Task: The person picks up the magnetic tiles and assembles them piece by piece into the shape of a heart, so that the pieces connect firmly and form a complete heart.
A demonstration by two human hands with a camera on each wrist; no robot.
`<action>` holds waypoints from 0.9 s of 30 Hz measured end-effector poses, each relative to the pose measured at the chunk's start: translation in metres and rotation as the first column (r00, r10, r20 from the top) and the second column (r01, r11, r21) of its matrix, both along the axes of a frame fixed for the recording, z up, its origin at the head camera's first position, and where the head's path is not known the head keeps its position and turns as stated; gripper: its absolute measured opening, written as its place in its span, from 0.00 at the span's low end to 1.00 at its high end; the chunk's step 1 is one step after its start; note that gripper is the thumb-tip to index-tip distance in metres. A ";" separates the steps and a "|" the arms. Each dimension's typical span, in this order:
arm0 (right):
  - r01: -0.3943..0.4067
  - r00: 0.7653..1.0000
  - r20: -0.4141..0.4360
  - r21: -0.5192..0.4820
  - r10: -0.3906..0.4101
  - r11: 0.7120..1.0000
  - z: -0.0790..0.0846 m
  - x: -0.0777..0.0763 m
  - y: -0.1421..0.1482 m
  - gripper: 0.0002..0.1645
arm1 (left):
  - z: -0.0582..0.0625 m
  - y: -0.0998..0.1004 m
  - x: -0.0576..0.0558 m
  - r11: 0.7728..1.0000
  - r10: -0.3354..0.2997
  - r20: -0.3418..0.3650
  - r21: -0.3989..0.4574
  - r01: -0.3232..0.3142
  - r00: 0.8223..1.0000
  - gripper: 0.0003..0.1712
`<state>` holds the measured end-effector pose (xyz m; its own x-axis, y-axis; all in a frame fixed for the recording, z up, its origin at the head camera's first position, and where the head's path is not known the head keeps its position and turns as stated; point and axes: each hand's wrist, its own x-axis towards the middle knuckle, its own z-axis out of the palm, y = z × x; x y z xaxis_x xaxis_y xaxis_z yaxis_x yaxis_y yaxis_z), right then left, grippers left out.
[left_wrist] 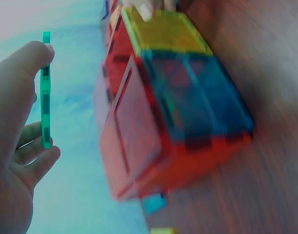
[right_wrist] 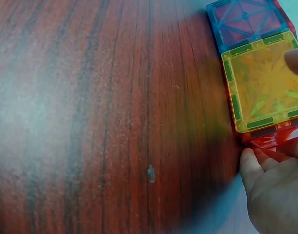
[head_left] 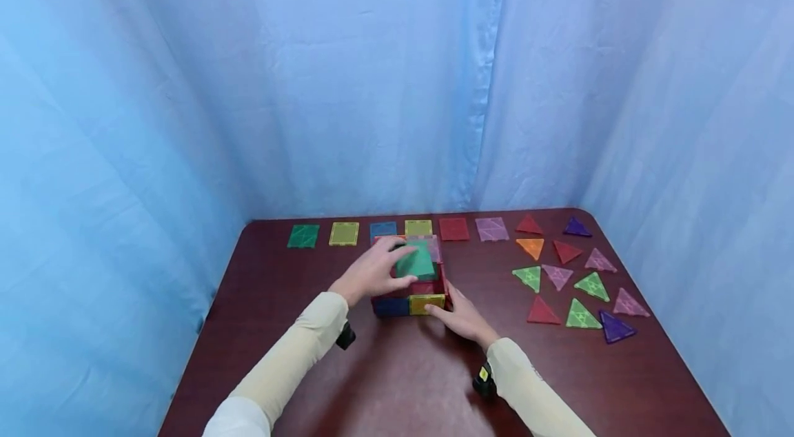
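A box of see-through magnetic tiles stands on the table, with a blue tile and a yellow tile along its near side and red walls. My left hand pinches a green square magnetic tile by opposite edges, above the box. In the left wrist view the green tile appears edge-on between thumb and fingers, apart from the box. My right hand grips the box's near right corner, thumb at the yellow tile and fingers against the red side wall.
Behind the box runs a row of square tiles, from a green one to a purple one. Several triangle tiles, among them a red one and a dark blue one, lie at the right. A blue curtain surrounds the table.
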<state>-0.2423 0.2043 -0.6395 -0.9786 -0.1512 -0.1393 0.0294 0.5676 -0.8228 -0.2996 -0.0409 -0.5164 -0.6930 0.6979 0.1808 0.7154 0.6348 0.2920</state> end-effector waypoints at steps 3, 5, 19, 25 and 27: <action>-0.007 1.000 -0.001 -0.005 0.007 1.000 -0.002 0.001 -0.002 0.56 | -0.011 0.014 -0.001 0.999 -0.036 -0.004 -0.022 0.036 0.999 0.36; -0.009 1.000 -0.009 -0.014 0.009 1.000 -0.002 0.002 -0.003 0.52 | -0.018 0.021 0.000 0.998 -0.040 0.001 -0.040 0.040 0.999 0.36; -0.007 1.000 -0.002 -0.008 0.007 1.000 0.002 0.002 0.001 0.57 | -0.047 0.032 0.005 0.991 -0.059 -0.061 -0.125 0.051 0.996 0.34; -0.007 1.000 0.006 -0.027 0.007 1.000 0.004 0.002 0.002 0.57 | -0.052 0.026 0.007 0.998 -0.046 -0.083 -0.047 0.043 0.995 0.34; -0.012 1.000 0.006 -0.046 0.012 0.999 0.004 0.002 0.003 0.56 | -0.053 0.021 0.009 0.999 0.030 -0.078 0.012 -0.029 0.996 0.34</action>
<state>-0.2401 0.2070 -0.6353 -0.9759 -0.1694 -0.1377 0.0277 0.5296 -0.8478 -0.2904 -0.0196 -0.5697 -0.6968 0.6748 0.2430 0.7172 0.6532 0.2428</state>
